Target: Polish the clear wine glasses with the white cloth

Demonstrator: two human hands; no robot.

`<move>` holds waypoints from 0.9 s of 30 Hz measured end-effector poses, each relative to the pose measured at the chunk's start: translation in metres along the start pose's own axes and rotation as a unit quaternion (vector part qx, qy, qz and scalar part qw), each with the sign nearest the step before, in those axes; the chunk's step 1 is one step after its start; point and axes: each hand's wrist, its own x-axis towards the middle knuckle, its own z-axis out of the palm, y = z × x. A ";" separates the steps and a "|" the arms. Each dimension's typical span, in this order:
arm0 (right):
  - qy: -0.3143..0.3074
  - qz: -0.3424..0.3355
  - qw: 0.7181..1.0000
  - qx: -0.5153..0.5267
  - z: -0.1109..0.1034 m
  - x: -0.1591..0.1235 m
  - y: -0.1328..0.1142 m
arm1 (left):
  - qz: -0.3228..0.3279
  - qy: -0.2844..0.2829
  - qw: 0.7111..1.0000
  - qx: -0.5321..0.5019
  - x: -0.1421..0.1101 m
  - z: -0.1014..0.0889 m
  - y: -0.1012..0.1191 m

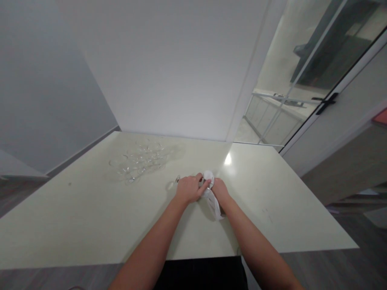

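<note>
My left hand [189, 189] is closed around a clear glass [177, 178]. One end of it pokes out to the left of my fingers, and my hand hides most of the rest. My left thumb reaches across to a white cloth [213, 204]. My right hand [219, 189] is closed on that cloth, right beside the left hand. Part of the cloth bunches up between the hands, and a loose end hangs toward me. Both hands are over the middle of the pale table [90, 217].
Several clear glasses [140, 159] stand close together at the back left of the table, their outlines faint. A white wall [178, 72] rises behind the table. At the right is a glazed door with a black handle [327, 103].
</note>
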 end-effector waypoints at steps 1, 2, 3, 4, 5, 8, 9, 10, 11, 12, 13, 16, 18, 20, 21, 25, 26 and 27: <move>-0.025 0.004 1.000 -0.011 -0.001 0.000 -0.001 | 0.004 0.002 1.000 0.003 0.000 -0.001 0.000; -0.044 0.010 0.999 -0.025 -0.001 -0.001 -0.003 | 0.006 0.002 1.000 0.006 0.000 -0.002 -0.001; -0.055 0.021 0.997 -0.044 -0.002 -0.002 -0.004 | 0.008 0.002 1.000 0.010 0.000 -0.002 -0.001; -0.056 0.036 0.996 -0.064 -0.002 -0.003 -0.006 | 0.007 0.002 1.000 0.014 0.000 -0.002 0.000; -0.050 0.052 0.994 -0.082 -0.003 -0.004 -0.007 | 0.005 0.002 1.000 0.018 0.000 -0.002 0.000; -0.028 0.087 0.990 -0.112 -0.006 -0.007 -0.010 | 0.006 0.006 1.000 0.025 0.000 -0.002 0.001; -0.024 0.088 0.989 -0.113 -0.007 -0.007 -0.010 | 0.011 0.007 1.000 0.024 0.000 -0.002 0.002; -0.024 0.083 0.990 -0.113 -0.007 -0.007 -0.010 | 0.016 0.007 1.000 0.022 0.000 -0.003 0.002; -0.028 0.075 0.991 -0.111 -0.006 -0.006 -0.009 | 0.022 0.008 1.000 0.020 0.000 -0.003 0.001; -0.033 0.066 0.991 -0.109 -0.005 -0.005 -0.009 | 0.027 0.009 0.999 0.016 0.000 -0.004 0.000; -0.039 0.058 0.992 -0.104 -0.003 -0.003 -0.008 | 0.030 0.010 0.999 0.012 0.000 -0.004 -0.001; -0.050 0.032 0.996 -0.063 0.004 0.001 -0.006 | 0.029 0.015 0.999 0.000 0.002 -0.004 -0.006; -0.036 0.008 0.999 -0.007 0.008 0.002 -0.004 | 0.026 0.017 0.999 -0.013 0.002 -0.003 -0.008; -0.020 0.000 0.997 0.076 0.010 0.002 -0.003 | 0.015 0.026 0.999 -0.028 0.001 -0.001 -0.009; -0.012 0.006 0.992 0.125 0.010 0.002 -0.002 | 0.004 0.036 0.999 -0.036 0.001 -0.001 -0.009; 0.014 -0.013 0.939 0.342 0.009 0.001 -0.005 | -0.062 0.104 0.988 -0.094 0.002 -0.002 -0.012; 0.022 -0.030 0.919 0.392 0.009 0.000 -0.007 | -0.081 0.127 0.980 -0.126 0.003 -0.002 -0.014; 0.028 -0.040 0.900 0.433 0.010 -0.001 -0.009 | -0.099 0.152 0.968 -0.173 0.006 -0.003 -0.017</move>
